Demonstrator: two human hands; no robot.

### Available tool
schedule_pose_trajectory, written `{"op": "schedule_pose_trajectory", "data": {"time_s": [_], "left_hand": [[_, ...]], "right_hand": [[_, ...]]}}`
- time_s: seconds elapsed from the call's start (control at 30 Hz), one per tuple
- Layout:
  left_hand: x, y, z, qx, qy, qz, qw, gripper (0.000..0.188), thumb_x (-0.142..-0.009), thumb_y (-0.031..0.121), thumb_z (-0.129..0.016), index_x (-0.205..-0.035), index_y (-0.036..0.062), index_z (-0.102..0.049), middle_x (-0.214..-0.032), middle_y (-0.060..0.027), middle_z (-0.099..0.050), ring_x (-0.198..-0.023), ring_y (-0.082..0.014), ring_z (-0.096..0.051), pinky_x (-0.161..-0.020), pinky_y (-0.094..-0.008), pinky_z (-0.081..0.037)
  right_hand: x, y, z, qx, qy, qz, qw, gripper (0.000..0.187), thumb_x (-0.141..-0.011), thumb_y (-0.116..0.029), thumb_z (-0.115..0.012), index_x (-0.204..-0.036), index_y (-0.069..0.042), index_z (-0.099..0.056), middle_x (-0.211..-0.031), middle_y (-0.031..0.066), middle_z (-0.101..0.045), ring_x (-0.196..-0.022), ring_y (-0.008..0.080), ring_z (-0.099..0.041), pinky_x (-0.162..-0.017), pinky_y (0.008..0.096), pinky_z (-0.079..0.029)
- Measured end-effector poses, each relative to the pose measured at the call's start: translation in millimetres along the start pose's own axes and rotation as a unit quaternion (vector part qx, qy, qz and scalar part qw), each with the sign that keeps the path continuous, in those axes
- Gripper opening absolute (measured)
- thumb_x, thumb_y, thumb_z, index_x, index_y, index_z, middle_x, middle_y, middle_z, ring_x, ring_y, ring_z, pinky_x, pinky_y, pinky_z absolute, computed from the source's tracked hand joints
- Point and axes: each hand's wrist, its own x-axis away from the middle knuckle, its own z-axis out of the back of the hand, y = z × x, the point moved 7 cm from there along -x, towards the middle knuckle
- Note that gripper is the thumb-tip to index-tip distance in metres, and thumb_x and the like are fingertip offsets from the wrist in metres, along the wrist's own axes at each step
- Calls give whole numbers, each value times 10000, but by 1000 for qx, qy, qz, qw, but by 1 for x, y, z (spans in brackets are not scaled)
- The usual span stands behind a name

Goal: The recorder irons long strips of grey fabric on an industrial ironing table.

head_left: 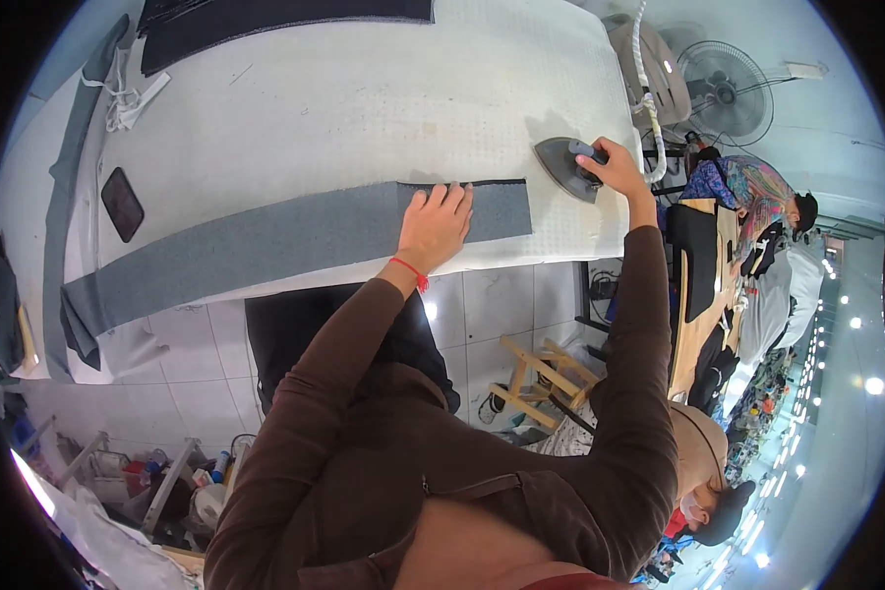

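Note:
A long strip of grey-blue fabric (236, 239) runs along the near edge of the white padded table (364, 108), with a dark edge showing near its right end. My left hand (436, 223) lies on the strip near that end, fingers stretched over it and nothing gripped. To the right, my right hand (616, 172) is wrapped round the handle of an iron (560, 165). The iron's soleplate is on the table beyond the strip's right end, apart from the fabric, its tip pointing left.
Dark folded fabric (285, 22) lies at the far edge, and a phone (123, 205) and white ties (123, 103) at the left. A wrapped cord (649, 98) hangs by the right edge. Beyond stand a fan (725, 91), a wooden stool (541, 379) and people at work.

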Motion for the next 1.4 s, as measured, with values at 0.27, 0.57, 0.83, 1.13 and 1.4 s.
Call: {"op": "schedule_pose_trajectory", "data": {"time_s": [0.27,0.57,0.83,1.13,1.4], "left_hand": [[5,-2,-5,16,3,-5,1000,478,-1073,336,-705,-1495,116,-737,-1375,-46,-704,-1199,-245,-599,-969,-447,-456],[2,-1,-8,14,-16,3,1000,481,-1084,352,-680,-1499,114,-729,-1396,-58,-699,-1238,-255,-597,-986,-462,-455],[4,0,-7,30,-14,5,999,456,-1079,345,-684,-1458,102,-753,-1399,-65,-712,-1243,-258,-602,-989,-462,-459],[30,-30,35,144,140,53,978,153,-972,244,-802,-1041,113,-839,-1077,-8,-796,-1106,-229,-681,-953,-449,-455],[134,-200,147,-52,264,286,920,70,-958,230,-840,-1011,187,-851,-1033,20,-818,-1105,-283,-711,-978,-481,-457]], "right_hand": [[28,-33,-33,-15,51,-39,998,655,-878,-653,-921,-965,-24,-760,-816,84,-712,-763,204,-653,-728,386,-528],[48,-94,-51,95,64,-27,993,730,-817,-788,-880,-1025,-91,-827,-897,110,-828,-866,317,-815,-773,427,-603],[50,-126,-63,99,62,-1,993,680,-844,-772,-864,-1022,-117,-826,-857,113,-820,-836,326,-815,-749,449,-605],[44,-170,-80,99,47,15,994,689,-863,-794,-830,-1036,-128,-825,-846,113,-818,-838,349,-813,-750,466,-605],[49,-193,-92,108,17,1,994,695,-879,-809,-807,-1081,-145,-822,-895,118,-832,-906,357,-821,-790,475,-614]]}}
